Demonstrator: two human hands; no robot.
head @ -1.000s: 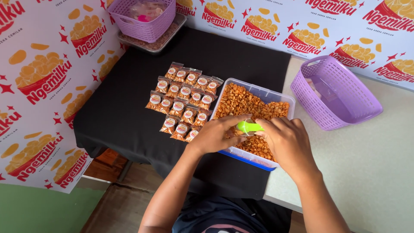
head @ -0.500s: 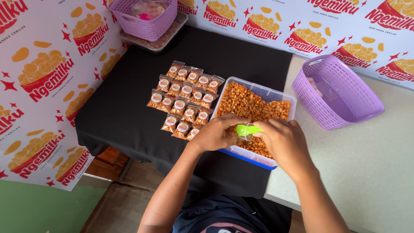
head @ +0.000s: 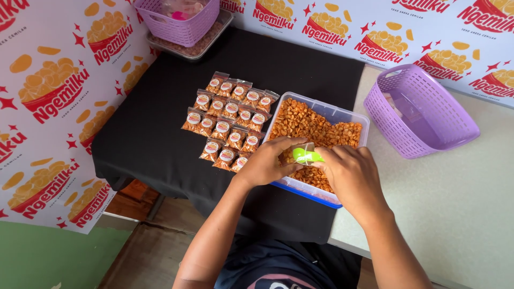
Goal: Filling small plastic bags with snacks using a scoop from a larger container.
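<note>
The clear plastic tub (head: 342, 115) of orange snack pieces straddles the seam between the black tablecloth (head: 150, 134) and the pale counter (head: 460, 203), hemmed by rows of filled snack packets (head: 227, 124) on one side, with bare counter before the purple basket (head: 423, 109) on the other. Over the tub's near end, the left hand (head: 265, 166) pinches what looks like a small clear bag (head: 303, 149). The right hand (head: 350, 174) has its fingers closed on a green scoop (head: 306, 156) at the bag's mouth.

Tub (head: 350, 119) of snacks (head: 310, 126) sits on cloth (head: 155, 128) at its right edge, near front. Packets (head: 227, 126) in rows just left of tub, touching it. Both hands over tub's front: left hand (head: 265, 166), right hand (head: 348, 174), scoop (head: 306, 156) between them. Empty basket (head: 420, 112) right of tub, on table (head: 460, 208). Second basket (head: 179, 18) on tray (head: 206, 45) at back left.
</note>
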